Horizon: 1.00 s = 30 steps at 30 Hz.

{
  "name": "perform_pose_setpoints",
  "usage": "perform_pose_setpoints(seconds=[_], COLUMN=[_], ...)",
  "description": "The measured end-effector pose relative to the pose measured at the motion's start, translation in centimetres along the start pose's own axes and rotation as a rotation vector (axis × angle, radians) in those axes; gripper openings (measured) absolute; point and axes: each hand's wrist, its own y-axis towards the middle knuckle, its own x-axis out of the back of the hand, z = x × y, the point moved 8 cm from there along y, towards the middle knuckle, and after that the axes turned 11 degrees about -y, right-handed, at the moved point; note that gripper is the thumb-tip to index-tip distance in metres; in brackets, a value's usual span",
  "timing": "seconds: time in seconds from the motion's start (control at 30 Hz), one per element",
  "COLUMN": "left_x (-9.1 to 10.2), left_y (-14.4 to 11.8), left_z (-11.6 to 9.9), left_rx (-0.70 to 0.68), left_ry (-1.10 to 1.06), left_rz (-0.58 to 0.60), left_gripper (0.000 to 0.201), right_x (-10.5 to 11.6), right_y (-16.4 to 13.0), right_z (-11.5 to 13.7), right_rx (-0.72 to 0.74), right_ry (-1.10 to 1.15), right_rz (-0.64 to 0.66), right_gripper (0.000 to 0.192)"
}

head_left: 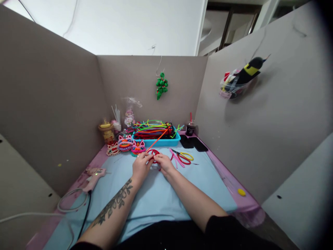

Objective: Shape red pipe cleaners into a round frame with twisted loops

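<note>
Two hands meet at the middle of the table, toward its far edge: left hand (pixel 141 166) and right hand (pixel 164 164) both pinch a red fuzzy pipe-cleaner coil (pixel 154 153) between fingertips, one hand on each side, which looks like a way to keep the loop from springing open. Its long orange-red tail (pixel 158 138) runs up and back over the tray, free of the hands. Forearms rest on the light-blue table cover (pixel 156 198), likely for steadiness (fine work).

Just right of the right hand: yellow-and-red-handled scissors (pixel 184 157) and pink pipe-cleaner offcuts (pixel 175 159), within easy reach. Behind the hands, a turquoise plastic tray of mixed-colour pipe cleaners (pixel 156 133) sits at the far edge. Left of it, finished pink fuzzy cat-face pieces (pixel 131 145) are parked clear of the work spot. A pink hot-glue gun (pixel 95 176) lies at the left edge, indicator lit, well apart from the hands. Two black phones (pixel 194 142) lie at the far right corner.
</note>
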Motion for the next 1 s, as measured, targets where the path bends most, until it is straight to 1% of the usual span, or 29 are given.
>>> perform_pose_setpoints(seconds=[0.07, 0.13, 0.2, 0.27, 0.3, 0.37, 0.43, 0.47, 0.53, 0.6, 0.67, 0.73, 0.77, 0.8, 0.87, 0.93, 1.0], left_x=[0.1, 0.4, 0.9, 0.8, 0.5, -0.5, -1.4, -1.5, -1.4, -1.0, -0.8, -0.9, -1.0, -1.0, -0.9, -0.7, -0.7], left_y=[0.1, 0.2, 0.2, 0.1, 0.0, -0.2, -0.4, -0.5, -0.7, -0.7, -0.8, -0.8, -0.8, -0.8, -0.9, -1.0, -1.2], left_z=[0.2, 0.8, 1.9, 3.1, 3.6, 4.3, 4.7, 4.9, 5.4, 5.9, 6.3, 6.5, 6.6, 6.7, 7.0, 7.4, 7.8], left_rx=[0.042, 0.123, 0.248, 0.399, 0.472, 0.592, 0.671, 0.698, 0.737, 0.76, 0.777, 0.797, 0.808, 0.816, 0.824, 0.842, 0.862], left_ry=[-0.063, -0.159, -0.287, -0.436, -0.514, -0.672, -0.805, -0.851, -0.898, -0.914, -0.929, -0.934, -0.93, -0.927, -0.921, -0.911, -0.9], left_rz=[-0.008, -0.037, -0.099, -0.146, -0.145, -0.102, -0.069, -0.074, -0.122, -0.171, -0.192, -0.186, -0.184, -0.189, -0.21, -0.229, -0.23], left_gripper=[0.02, 0.026, 0.038, 0.05, 0.053, 0.054, 0.055, 0.055, 0.054, 0.053, 0.055, 0.055, 0.054, 0.053, 0.051, 0.051, 0.053], right_x=[0.1, 0.3, 0.5, 0.6, 0.5, 0.1, 0.0, 0.3, 1.5, 3.6, 5.5, 7.0, 7.2, 7.0, 5.5, 3.7, 2.9], right_y=[0.0, 0.0, 0.1, 0.1, 0.1, 0.1, 0.2, 0.3, 0.5, 0.7, 1.0, 1.2, 1.2, 1.3, 1.1, 0.4, -0.2], right_z=[0.3, 0.5, 0.4, 0.3, 0.2, 0.2, 0.1, 0.0, 0.0, 0.5, 1.7, 3.0, 3.8, 4.5, 5.3, 5.0, 3.9], right_rx=[0.012, 0.002, -0.026, -0.037, -0.032, -0.016, -0.029, -0.052, -0.115, -0.152, -0.126, -0.074, -0.03, 0.025, 0.145, 0.227, 0.231], right_ry=[0.003, 0.011, 0.015, 0.008, 0.0, -0.021, -0.053, -0.066, -0.07, -0.043, -0.048, -0.142, -0.224, -0.335, -0.616, -0.913, -1.168], right_rz=[-0.012, -0.032, -0.055, -0.066, -0.054, -0.012, 0.012, -0.001, -0.072, -0.186, -0.254, -0.282, -0.258, -0.195, -0.007, 0.177, 0.286], right_gripper=[0.025, 0.024, 0.024, 0.023, 0.023, 0.023, 0.023, 0.024, 0.027, 0.03, 0.028, 0.024, 0.022, 0.018, 0.01, 0.004, 0.012])
